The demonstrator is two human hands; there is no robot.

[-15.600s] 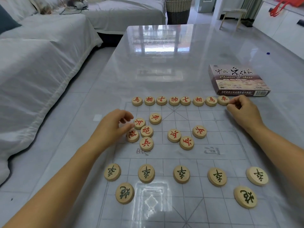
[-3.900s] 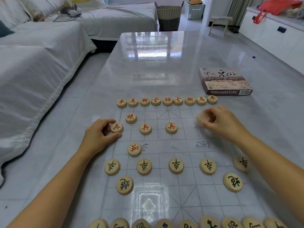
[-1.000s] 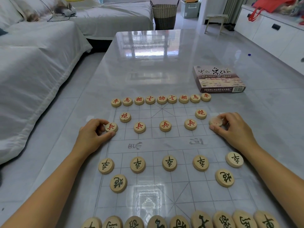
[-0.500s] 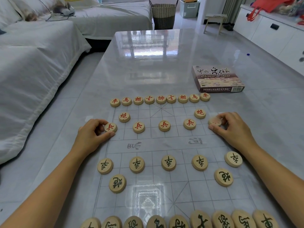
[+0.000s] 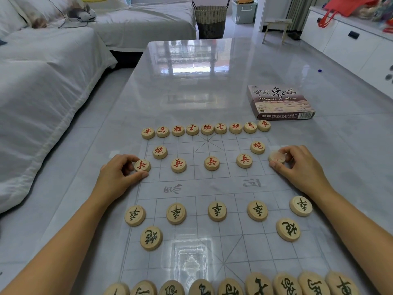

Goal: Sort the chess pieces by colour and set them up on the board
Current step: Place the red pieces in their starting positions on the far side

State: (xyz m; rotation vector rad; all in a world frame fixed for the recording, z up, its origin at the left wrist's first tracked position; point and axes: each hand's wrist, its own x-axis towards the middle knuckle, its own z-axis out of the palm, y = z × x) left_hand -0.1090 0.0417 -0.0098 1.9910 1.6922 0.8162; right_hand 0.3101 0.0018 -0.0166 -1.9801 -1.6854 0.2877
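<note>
A white-covered sofa is running along the left of the glossy grey table. A chess box is lying closed on the table just beyond the far right end of the red back row, so its contents are not showing. Farther back, a woven basket is standing on the floor beside a pale plastic bin — what either holds cannot be told.

The translucent board is lying flat on the table. Black soldiers are sitting in a row on its near half, and the black back row is lining the bottom of the view, partly cut off.

The left hand is pinching the leftmost red soldier between thumb and forefinger at the board's left edge. The right hand is curling its fingers round a blurred piece at the right edge, level with the other red soldiers — its marking is unreadable.
</note>
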